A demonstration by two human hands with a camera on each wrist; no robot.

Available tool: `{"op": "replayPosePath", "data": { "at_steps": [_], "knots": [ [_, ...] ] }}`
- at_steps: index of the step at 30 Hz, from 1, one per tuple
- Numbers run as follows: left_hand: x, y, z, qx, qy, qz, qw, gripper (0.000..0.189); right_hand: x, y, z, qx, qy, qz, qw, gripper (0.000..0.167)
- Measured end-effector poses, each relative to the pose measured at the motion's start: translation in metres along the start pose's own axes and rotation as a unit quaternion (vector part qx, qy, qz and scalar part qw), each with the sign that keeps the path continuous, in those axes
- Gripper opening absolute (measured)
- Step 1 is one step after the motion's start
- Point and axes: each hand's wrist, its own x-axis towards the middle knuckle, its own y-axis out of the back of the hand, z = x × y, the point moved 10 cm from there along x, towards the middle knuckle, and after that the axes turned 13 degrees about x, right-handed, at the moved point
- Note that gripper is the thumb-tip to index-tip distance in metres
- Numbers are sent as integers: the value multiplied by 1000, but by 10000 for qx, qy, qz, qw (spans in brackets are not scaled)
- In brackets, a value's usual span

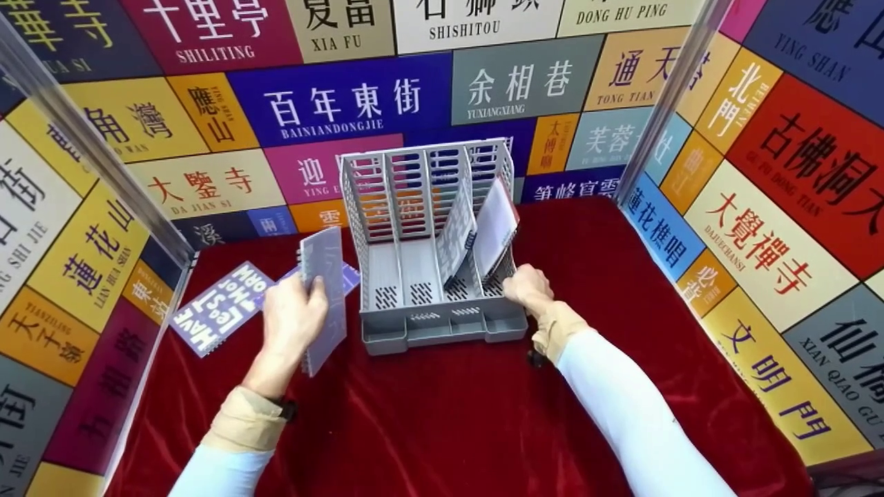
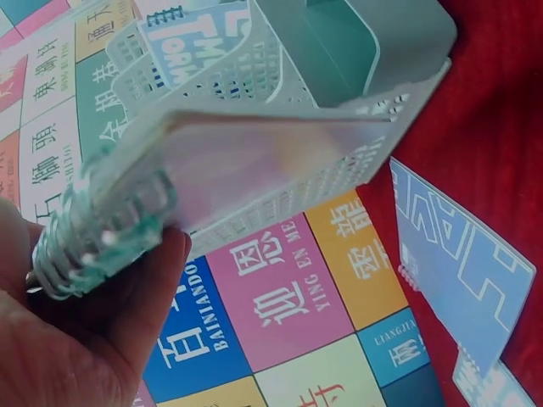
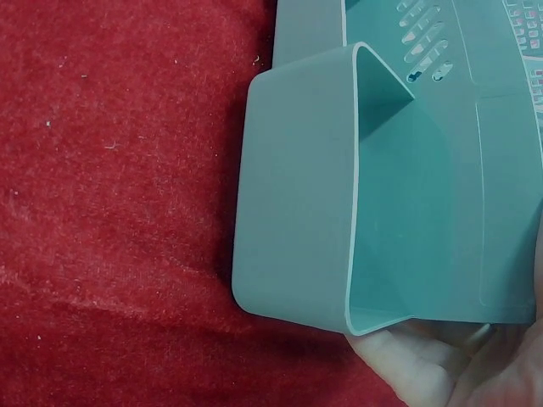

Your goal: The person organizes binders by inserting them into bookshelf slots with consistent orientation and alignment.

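Observation:
My left hand (image 1: 291, 314) grips a spiral-bound notebook (image 1: 331, 304) by its coil, upright and left of the grey file organizer (image 1: 445, 319). In the left wrist view, the coil (image 2: 102, 220) lies between thumb and fingers. My right hand (image 1: 528, 286) holds the organizer's right side wall near the front corner. In the right wrist view, fingers (image 3: 416, 365) reach below the small front tray (image 3: 297, 195). Two notebooks lean in the right-hand compartments: one with a patterned cover (image 1: 457, 238), and a white one (image 1: 496, 224) with a red edge.
A notebook with large white letters (image 1: 221, 309) lies on the red cloth (image 1: 414, 428) at the left. Beside it, a purple notebook (image 1: 351, 277) is partly hidden behind the held one. Panels of printed signs (image 1: 338, 96) stand behind and along both sides.

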Motion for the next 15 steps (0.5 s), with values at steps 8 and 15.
{"op": "replayPosePath", "data": {
  "at_steps": [8,15],
  "knots": [
    [-1,-3,18,-24,84,236,9997,31,-2,0,-1,5,29,-23,10000,37],
    [0,-10,42,-193,-26,311,9993,33,-2,1,-1,0,37,-4,10000,37]
  ]
}}
